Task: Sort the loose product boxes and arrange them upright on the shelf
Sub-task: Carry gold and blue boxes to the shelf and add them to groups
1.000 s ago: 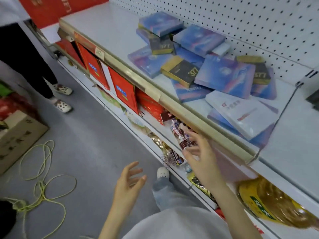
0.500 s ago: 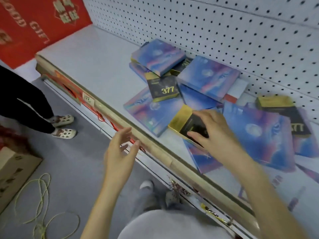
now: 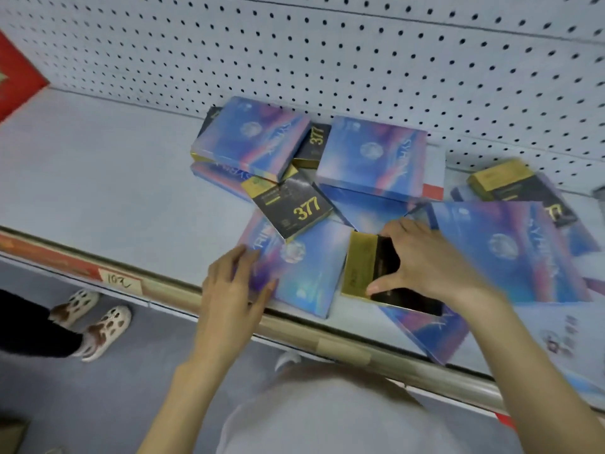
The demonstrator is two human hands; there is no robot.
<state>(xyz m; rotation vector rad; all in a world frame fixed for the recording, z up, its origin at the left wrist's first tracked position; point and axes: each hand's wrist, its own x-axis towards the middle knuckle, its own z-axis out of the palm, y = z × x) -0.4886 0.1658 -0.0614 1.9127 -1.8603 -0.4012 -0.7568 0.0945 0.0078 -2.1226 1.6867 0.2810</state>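
Observation:
Several loose boxes lie flat in a jumble on the white shelf (image 3: 98,178): large blue-purple ones and smaller black-and-gold ones marked 377. My right hand (image 3: 422,260) grips a black-and-gold box (image 3: 361,267) near the shelf's front, thumb on its near edge and fingers over its far edge. My left hand (image 3: 232,290) holds the near left corner of a flat blue-purple box (image 3: 304,276), fingers on top and thumb at its front edge. Another 377 box (image 3: 294,208) lies tilted on the pile just behind.
A pegboard wall (image 3: 327,60) backs the shelf. A gold rail (image 3: 343,345) with a price tag (image 3: 119,283) runs along the front edge. Another person's feet in pale shoes (image 3: 95,319) stand on the grey floor at left. The shelf's left half holds no boxes.
The camera has come closer over the shelf. My left hand rose from the front rail onto the blue-purple box. My right hand stayed on the black-and-gold box, closing round it.

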